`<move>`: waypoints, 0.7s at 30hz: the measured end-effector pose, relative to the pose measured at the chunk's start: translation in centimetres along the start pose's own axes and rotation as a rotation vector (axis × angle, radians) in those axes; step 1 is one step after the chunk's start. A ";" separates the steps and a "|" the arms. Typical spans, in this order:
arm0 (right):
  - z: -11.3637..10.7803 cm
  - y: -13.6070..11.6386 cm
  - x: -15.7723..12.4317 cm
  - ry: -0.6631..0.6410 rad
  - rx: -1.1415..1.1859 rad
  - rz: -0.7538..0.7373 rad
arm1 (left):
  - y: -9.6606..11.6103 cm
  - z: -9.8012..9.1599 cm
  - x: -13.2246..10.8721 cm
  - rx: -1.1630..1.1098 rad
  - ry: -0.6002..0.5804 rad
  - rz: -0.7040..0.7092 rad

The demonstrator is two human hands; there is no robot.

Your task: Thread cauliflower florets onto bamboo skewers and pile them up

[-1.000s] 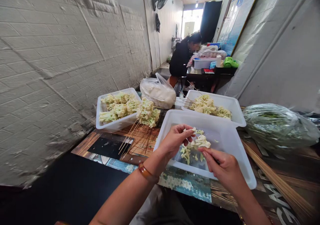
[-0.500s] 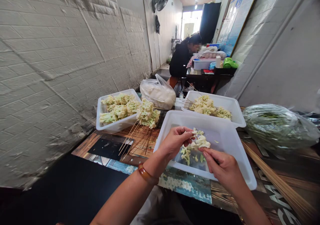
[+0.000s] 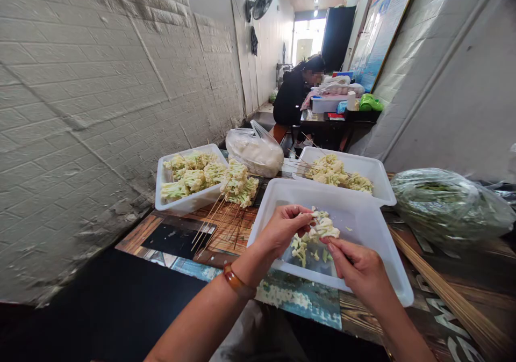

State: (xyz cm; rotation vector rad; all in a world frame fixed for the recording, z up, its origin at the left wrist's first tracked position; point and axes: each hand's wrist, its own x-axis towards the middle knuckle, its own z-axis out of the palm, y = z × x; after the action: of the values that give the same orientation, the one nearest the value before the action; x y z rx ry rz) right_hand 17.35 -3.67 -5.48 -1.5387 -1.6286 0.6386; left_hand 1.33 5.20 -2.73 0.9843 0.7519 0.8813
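Over the near white plastic tray [image 3: 379, 254], my left hand [image 3: 288, 223] pinches a small cauliflower floret [image 3: 315, 215] between thumb and fingers. My right hand [image 3: 357, 260] is closed at the near end of a skewer of cauliflower [image 3: 326, 227]; its stick is mostly hidden by the florets and fingers. The two hands are close together, the florets between them. Loose cauliflower pieces [image 3: 299, 250] lie on the tray floor below. To the left, skewered cauliflower [image 3: 239, 185] rests at a tray's edge with its bamboo sticks [image 3: 212, 219] pointing towards me.
Cauliflower skewers fill a left tray [image 3: 181, 206] and part of a back right tray [image 3: 381, 182]. Between them stands a tied plastic bag [image 3: 256, 150]. At right lie a bag of greens [image 3: 447, 203] and a bundle of bamboo sticks [image 3: 447, 289]. A person [image 3: 292, 93] sits bent at a far table.
Almost nothing differs. Both hands stay over the near tray with the cauliflower between them, with only a tiny shift of the florets.
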 end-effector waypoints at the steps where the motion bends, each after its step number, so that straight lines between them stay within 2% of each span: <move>1: 0.0 0.0 0.0 0.004 -0.005 -0.003 | 0.0 0.0 0.0 0.009 -0.004 0.001; 10: 0.0 -0.3 -0.1 0.040 -0.030 -0.018 | 0.3 0.4 -0.3 0.101 0.023 0.086; 21: 0.3 -0.4 -0.1 0.092 -0.088 -0.064 | 0.2 0.4 -0.2 0.122 -0.018 0.068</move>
State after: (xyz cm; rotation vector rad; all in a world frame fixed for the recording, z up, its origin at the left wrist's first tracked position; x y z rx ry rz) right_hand 16.89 -3.76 -5.37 -1.5488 -1.6479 0.4609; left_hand 1.54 4.90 -2.33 1.1301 0.7683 0.8924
